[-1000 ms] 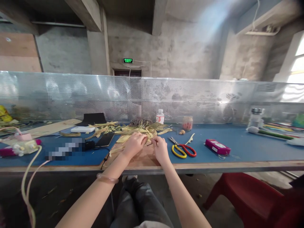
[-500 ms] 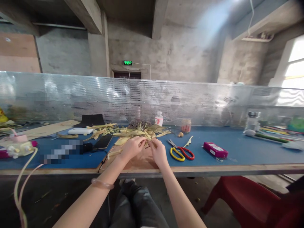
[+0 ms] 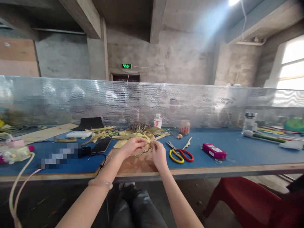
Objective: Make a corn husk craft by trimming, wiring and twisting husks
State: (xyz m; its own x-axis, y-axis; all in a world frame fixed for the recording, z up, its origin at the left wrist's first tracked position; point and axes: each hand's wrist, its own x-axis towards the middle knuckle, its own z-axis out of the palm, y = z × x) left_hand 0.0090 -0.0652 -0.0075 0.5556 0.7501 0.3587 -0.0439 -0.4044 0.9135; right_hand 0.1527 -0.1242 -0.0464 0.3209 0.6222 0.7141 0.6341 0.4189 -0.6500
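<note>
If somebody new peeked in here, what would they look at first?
Probably the metal scissors with one yellow and one red handle, lying on the blue tabletop beside the bare right hand. Then maybe that hand and the bare left hand, close together by the dry, yellowish plant strips. The glowing green exit sign stands out high in the background.

Dry yellowish leaves, loosely heaped

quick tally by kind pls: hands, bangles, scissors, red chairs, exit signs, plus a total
Hands: 2 (left hand, right hand)
Bangle: 1
Scissors: 1 pair
Red chair: 1
Exit sign: 1
Total: 6, counting the scissors as one
</note>
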